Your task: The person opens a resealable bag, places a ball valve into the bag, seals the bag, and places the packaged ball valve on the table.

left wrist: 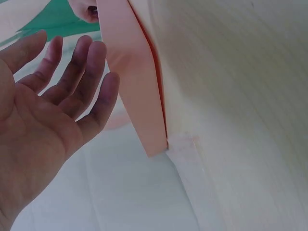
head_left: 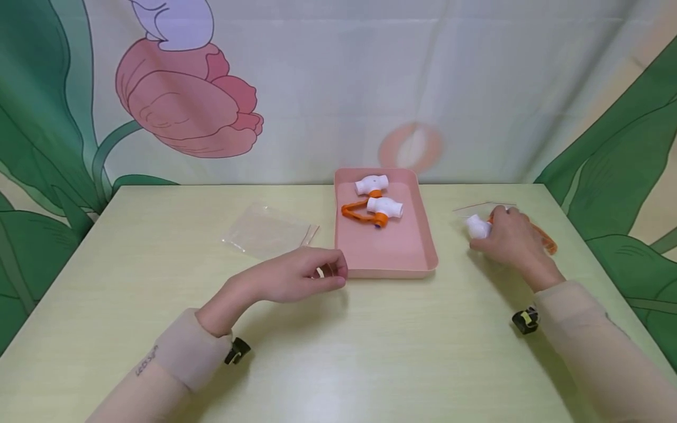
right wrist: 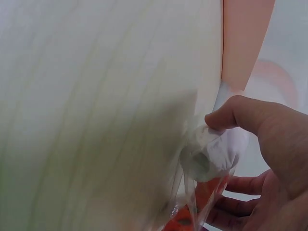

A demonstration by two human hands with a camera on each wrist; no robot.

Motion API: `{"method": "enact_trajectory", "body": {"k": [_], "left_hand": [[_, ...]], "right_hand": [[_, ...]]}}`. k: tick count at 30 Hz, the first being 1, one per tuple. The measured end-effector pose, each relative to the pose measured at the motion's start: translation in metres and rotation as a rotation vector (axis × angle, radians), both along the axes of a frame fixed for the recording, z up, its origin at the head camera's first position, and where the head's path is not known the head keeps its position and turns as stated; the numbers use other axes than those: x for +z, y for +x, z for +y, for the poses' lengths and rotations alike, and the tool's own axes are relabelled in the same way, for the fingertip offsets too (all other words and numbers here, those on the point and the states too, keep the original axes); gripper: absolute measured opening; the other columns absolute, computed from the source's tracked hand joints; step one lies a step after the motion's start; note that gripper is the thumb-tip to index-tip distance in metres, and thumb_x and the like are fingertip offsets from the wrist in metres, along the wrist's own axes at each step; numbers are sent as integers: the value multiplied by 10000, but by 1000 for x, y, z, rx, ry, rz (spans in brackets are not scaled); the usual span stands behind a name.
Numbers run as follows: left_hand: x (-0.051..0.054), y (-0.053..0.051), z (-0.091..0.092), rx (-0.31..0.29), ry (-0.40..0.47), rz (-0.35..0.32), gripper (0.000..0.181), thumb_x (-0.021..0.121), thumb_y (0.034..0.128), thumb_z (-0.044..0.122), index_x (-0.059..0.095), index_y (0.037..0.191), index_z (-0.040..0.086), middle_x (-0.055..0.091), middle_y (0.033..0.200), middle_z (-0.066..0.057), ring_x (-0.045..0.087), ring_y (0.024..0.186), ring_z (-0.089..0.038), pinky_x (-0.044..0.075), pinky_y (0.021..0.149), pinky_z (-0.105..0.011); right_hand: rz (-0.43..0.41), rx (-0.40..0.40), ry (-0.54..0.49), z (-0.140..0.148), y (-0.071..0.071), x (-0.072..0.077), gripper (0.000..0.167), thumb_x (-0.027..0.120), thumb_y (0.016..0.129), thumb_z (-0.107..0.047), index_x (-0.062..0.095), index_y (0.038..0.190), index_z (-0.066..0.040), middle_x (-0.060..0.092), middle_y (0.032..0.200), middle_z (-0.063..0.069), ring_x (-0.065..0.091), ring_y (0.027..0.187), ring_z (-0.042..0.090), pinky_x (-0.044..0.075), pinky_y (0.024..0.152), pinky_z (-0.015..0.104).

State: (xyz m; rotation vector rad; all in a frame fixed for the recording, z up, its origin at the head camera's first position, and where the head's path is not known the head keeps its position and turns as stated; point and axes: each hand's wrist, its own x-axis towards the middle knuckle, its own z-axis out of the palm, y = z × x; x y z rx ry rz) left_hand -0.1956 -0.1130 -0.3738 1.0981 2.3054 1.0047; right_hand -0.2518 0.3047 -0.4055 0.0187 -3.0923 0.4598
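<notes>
At the right of the table my right hand point(head_left: 513, 241) grips a white plastic ball valve point(head_left: 478, 227) with an orange handle point(head_left: 545, 239). In the right wrist view, clear plastic bag film point(right wrist: 191, 199) lies around the valve, with my thumb on its white body point(right wrist: 211, 151) and fingers beside the orange part. My left hand point(head_left: 298, 276) is at the near left corner of a pink tray point(head_left: 383, 255), its fingers loosely curled with nothing in them. Two more white ball valves point(head_left: 386, 207) with orange parts lie in the tray, unbagged.
A flat clear zip bag point(head_left: 270, 230) lies on the table point(head_left: 338, 352) left of the tray. Behind the table's far edge hangs a printed curtain point(head_left: 317, 88) with a flower and leaves.
</notes>
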Motion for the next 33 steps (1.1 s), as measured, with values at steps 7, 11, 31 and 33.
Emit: {"method": "enact_trajectory", "body": {"k": [7, 11, 31, 33], "left_hand": [[-1, -12, -19, 59, -28, 23, 32, 603, 1048, 180, 633, 1044, 170, 683, 1023, -69, 625, 957, -172, 534, 813, -360], [-2, -19, -29, 100, -31, 30, 34, 605, 1048, 192, 628, 1053, 167, 687, 1031, -65, 627, 986, -171, 530, 834, -377], [-8, -49, -58, 333, -269, 89, 750, 776, 843, 16, 420, 1502, 16, 334, 1597, -202, 321, 1456, -392, 291, 1174, -542], [-10, -52, -61, 329, -299, 78, 801, 768, 841, -1, 381, 1542, 25, 288, 1632, -199, 295, 1478, -396, 268, 1185, -544]], "right_hand": [[0, 0, 6, 5, -3, -1, 568, 774, 812, -323, 508, 1089, 95, 504, 999, 248, 501, 858, 384, 446, 656, 459], [1, -9, 4, 10, -6, -3, 583, 777, 813, -328, 503, 1100, 100, 501, 1013, 257, 497, 870, 391, 444, 666, 471], [15, -19, 11, 17, -7, -3, 583, 754, 852, -327, 507, 1138, 118, 484, 1071, 309, 481, 946, 446, 432, 703, 538], [13, -16, 13, 17, -6, -2, 630, 779, 844, -342, 504, 1164, 126, 480, 1093, 324, 480, 963, 456, 435, 708, 543]]}}
